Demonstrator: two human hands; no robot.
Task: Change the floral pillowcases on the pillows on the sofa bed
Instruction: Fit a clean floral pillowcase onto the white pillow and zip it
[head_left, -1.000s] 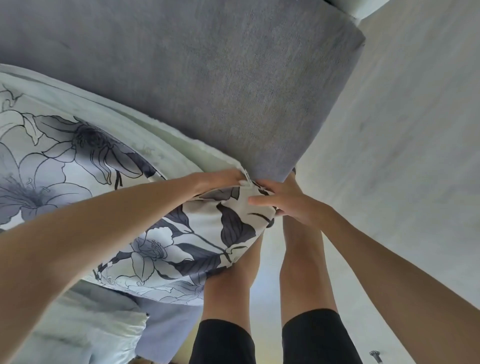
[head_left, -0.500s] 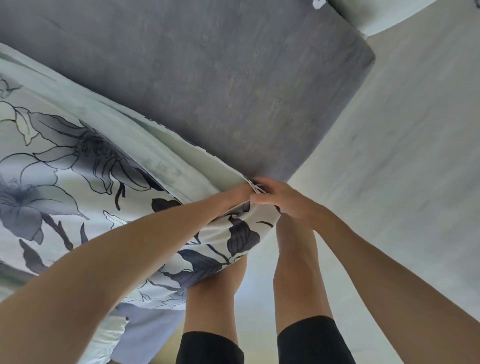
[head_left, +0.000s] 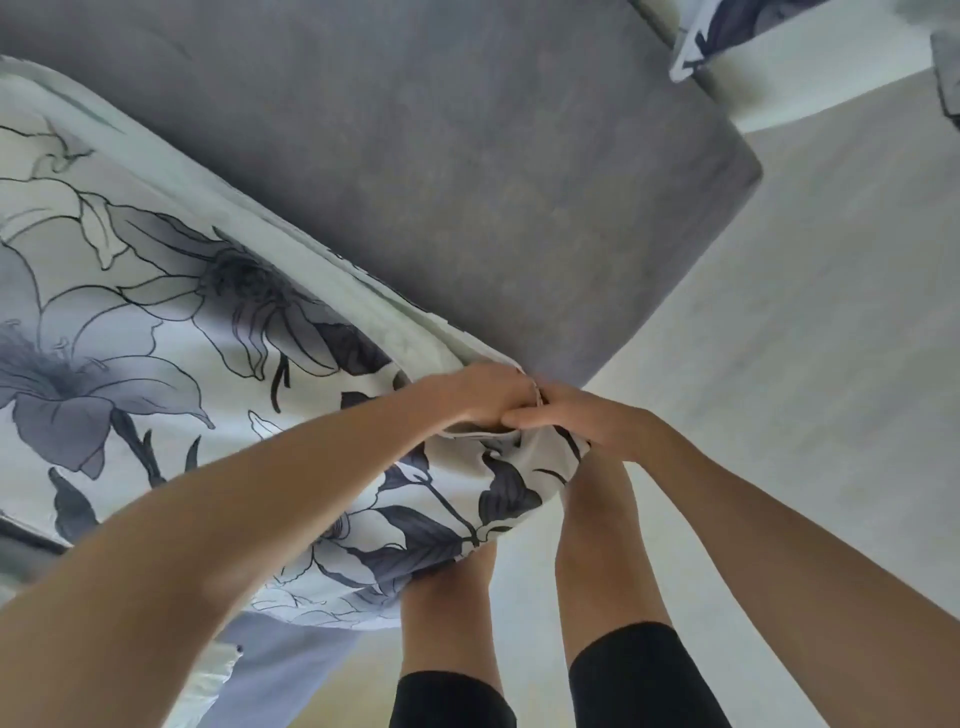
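At the near corner of the grey sofa bed (head_left: 467, 171), just past centre toward 4 o'clock, both hands meet on the corner of the floral pillowcase (head_left: 171, 332). The left hand (head_left: 488, 397) curls its fingers over the cloth edge, its grip clamped on the pillowcase; the right hand (head_left: 576, 421) pinches the same corner from the 3 o'clock side, thumb touching the left hand. The pillow spreads from the hands toward 9 o'clock, with a pale green layer (head_left: 332, 280) showing along its upper edge, possibly the inner pillow. Another floral piece (head_left: 727, 31) lies at 1 o'clock. Bare legs stand on the pale floor (head_left: 831, 338) at 6 o'clock.
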